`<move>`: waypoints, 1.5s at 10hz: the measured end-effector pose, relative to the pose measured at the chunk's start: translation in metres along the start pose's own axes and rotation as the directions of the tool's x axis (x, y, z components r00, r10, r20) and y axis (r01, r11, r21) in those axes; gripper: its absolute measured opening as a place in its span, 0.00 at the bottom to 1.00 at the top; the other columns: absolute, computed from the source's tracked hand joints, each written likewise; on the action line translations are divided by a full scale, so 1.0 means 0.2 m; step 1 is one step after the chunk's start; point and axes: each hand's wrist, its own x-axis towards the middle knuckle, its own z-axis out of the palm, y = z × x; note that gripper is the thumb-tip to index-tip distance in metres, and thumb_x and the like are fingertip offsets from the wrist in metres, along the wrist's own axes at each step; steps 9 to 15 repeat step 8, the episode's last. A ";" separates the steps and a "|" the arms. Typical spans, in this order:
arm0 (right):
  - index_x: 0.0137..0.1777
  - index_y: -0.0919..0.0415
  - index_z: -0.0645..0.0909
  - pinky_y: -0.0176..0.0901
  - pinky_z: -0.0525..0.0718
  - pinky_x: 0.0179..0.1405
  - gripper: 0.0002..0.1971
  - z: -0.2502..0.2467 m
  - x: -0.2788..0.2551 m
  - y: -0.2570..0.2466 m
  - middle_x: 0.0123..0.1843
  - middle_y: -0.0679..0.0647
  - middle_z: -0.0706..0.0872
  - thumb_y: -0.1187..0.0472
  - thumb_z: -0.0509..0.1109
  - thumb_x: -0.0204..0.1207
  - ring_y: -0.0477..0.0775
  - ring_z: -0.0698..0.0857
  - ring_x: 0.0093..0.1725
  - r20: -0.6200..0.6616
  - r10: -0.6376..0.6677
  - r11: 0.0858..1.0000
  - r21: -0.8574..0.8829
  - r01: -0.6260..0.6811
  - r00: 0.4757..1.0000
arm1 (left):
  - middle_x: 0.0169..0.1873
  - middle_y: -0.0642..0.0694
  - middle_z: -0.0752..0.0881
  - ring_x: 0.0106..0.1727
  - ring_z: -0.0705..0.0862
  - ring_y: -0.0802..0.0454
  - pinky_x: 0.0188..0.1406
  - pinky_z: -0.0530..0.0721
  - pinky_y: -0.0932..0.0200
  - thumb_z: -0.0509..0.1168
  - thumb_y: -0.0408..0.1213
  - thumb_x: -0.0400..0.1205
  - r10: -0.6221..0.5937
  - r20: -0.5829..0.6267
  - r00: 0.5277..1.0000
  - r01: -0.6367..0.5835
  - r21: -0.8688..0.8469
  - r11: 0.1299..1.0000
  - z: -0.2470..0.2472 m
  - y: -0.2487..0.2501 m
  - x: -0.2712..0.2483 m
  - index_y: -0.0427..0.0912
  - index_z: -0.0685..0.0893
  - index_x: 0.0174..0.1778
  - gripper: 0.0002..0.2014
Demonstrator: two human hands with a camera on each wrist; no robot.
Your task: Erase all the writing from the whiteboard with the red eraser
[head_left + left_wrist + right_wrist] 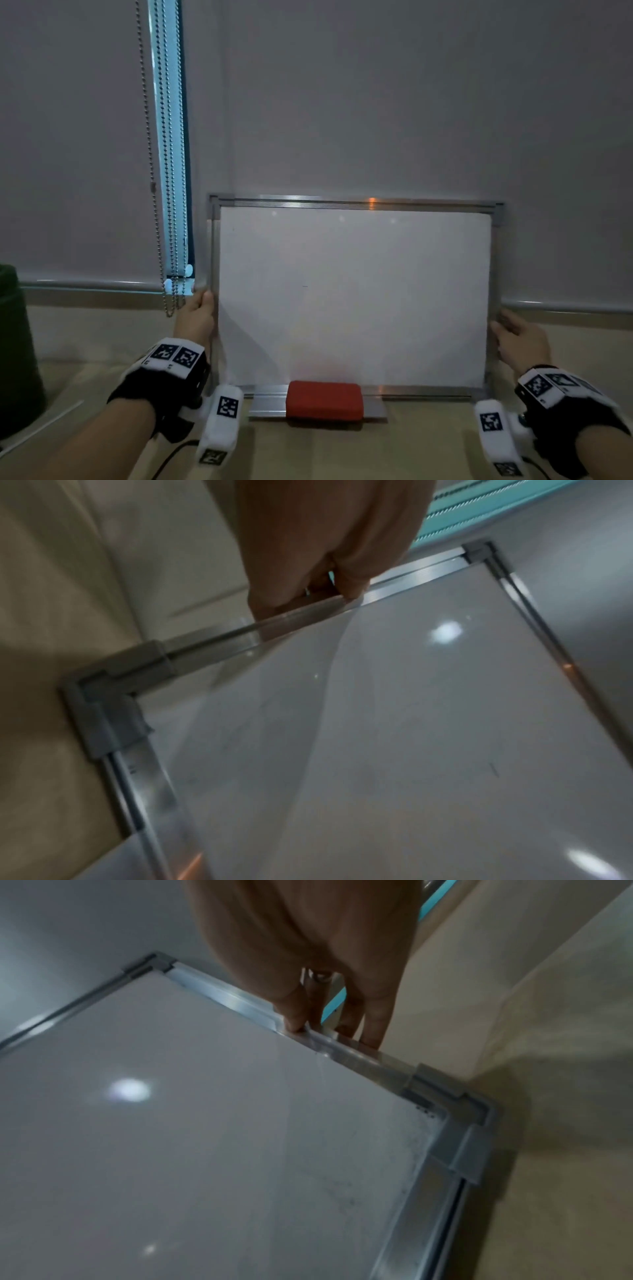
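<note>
A metal-framed whiteboard (352, 294) stands upright on the beige table, leaning against the grey blind. Its surface looks blank except for a tiny dark mark near the middle. The red eraser (324, 400) lies on the board's bottom tray, at its centre. My left hand (198, 317) grips the board's left frame edge (308, 612), thumb in front and fingers behind. My right hand (513, 337) holds the right frame edge (329, 1042), with the thumb on the front and fingers curled behind it. In the right wrist view faint smudges sit near the bottom right corner (455, 1123).
Bead chains (164, 171) hang by a bright window gap left of the board. A dark green cylinder (17, 349) stands at the far left on the table. A black cable (171, 452) runs under my left wrist. Beige tabletop (394, 452) lies in front.
</note>
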 end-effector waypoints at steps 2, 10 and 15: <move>0.65 0.66 0.80 0.50 0.73 0.68 0.17 0.09 0.05 0.06 0.63 0.63 0.83 0.68 0.67 0.76 0.63 0.80 0.62 -0.074 -0.069 0.996 -0.060 0.064 0.995 | 0.68 0.37 0.81 0.69 0.77 0.37 0.74 0.71 0.42 0.55 0.40 0.85 0.027 -0.032 0.999 -0.027 -0.007 1.000 0.10 -0.03 0.11 0.41 0.80 0.68 0.18; 0.59 0.73 0.82 0.51 0.75 0.56 0.15 0.04 -0.19 0.00 0.58 0.73 0.84 0.64 0.63 0.79 0.73 0.80 0.57 -0.019 0.093 0.936 -0.340 -0.094 0.995 | 0.58 0.48 0.83 0.31 0.76 0.57 0.27 0.74 0.77 0.53 0.29 0.84 -0.029 -0.283 0.959 0.017 -0.045 0.999 0.13 0.01 -0.10 0.43 0.81 0.68 0.19; 0.59 0.73 0.82 0.51 0.75 0.56 0.15 0.04 -0.19 0.00 0.58 0.73 0.84 0.64 0.63 0.79 0.73 0.80 0.57 -0.019 0.093 0.936 -0.340 -0.094 0.995 | 0.58 0.48 0.83 0.31 0.76 0.57 0.27 0.74 0.77 0.53 0.29 0.84 -0.029 -0.283 0.959 0.017 -0.045 0.999 0.13 0.01 -0.10 0.43 0.81 0.68 0.19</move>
